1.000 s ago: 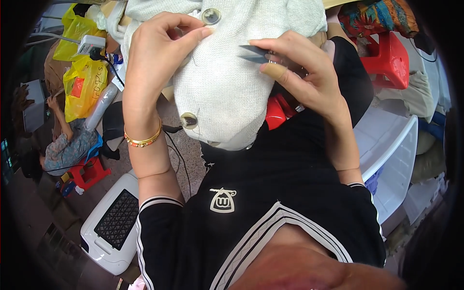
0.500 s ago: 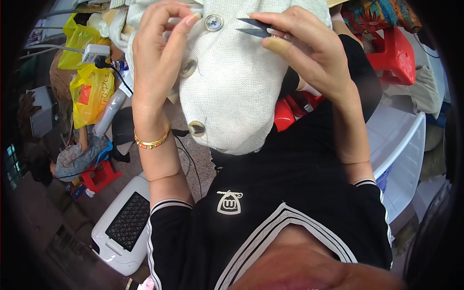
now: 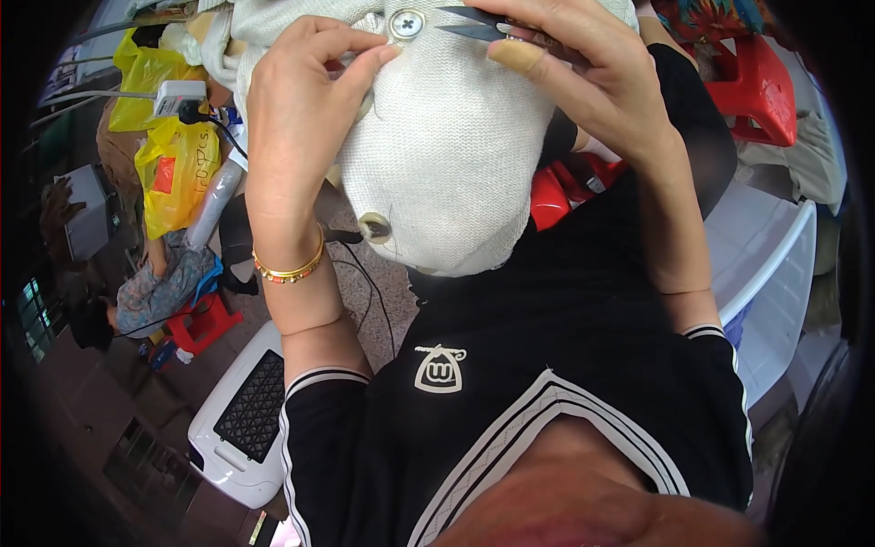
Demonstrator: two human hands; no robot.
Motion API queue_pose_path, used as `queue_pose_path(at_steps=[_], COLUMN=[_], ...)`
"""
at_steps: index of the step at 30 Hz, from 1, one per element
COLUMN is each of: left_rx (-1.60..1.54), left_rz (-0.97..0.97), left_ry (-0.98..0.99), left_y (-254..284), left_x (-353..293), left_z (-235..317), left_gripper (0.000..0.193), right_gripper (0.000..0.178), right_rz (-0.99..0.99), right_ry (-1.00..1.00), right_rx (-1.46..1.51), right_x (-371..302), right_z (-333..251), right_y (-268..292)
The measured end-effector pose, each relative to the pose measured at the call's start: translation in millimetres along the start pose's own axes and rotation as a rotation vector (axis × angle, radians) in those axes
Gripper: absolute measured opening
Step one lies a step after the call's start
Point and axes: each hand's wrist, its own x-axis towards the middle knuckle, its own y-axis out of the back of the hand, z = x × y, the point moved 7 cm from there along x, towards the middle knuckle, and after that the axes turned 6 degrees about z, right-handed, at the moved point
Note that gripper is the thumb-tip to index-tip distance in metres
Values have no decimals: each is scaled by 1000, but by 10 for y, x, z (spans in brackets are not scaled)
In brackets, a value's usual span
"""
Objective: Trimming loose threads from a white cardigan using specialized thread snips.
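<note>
A cream knitted garment [image 3: 456, 146] lies bunched over my lap with several buttons along its left side. My left hand [image 3: 305, 114] bends over it, thumb and forefinger pinched together just below a grey four-hole button [image 3: 406, 25]. What lies between those fingertips is too small to make out. In my right hand [image 3: 592, 68] is a pair of dark thread snips [image 3: 469, 25], blades apart and pointing left toward that button. A tan covering wraps the right thumb. Lower on the knit sits another button [image 3: 374, 227] with loose dark thread; a further one is mostly behind my left hand.
Yellow plastic bags [image 3: 178, 173] and a white power adapter [image 3: 180, 98] with cables are at the left. A white, black-panelled case [image 3: 239, 424] stands on the floor below. Another person [image 3: 164, 287] sits far left. At right are a red stool [image 3: 752, 96] and a white plastic bin [image 3: 770, 273].
My left fingertips have come right and closed together beside the grey button. The snips stay apart near it, and the whole view has shifted slightly.
</note>
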Motion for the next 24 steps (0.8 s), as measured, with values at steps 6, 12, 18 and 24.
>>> queue_pose_path(at_steps=[6,12,18,24], left_rx=[-99,-132,-66,122], left_rz=[96,237,233,219], left_ry=[-101,-261,-431,-541], left_y=[93,189,228,144], left_x=[1,61,144,79], left_z=[49,141,177,290], left_gripper=[14,13,9,9], right_gripper=[36,35,34,33], right_rz=[4,11,27,32], right_ry=[2,9,30,49], right_rx=[-30,18,-10,-1], right_x=[-20,0,27,-21], right_z=[20,-2,8,45], right_y=[28,44,23,38])
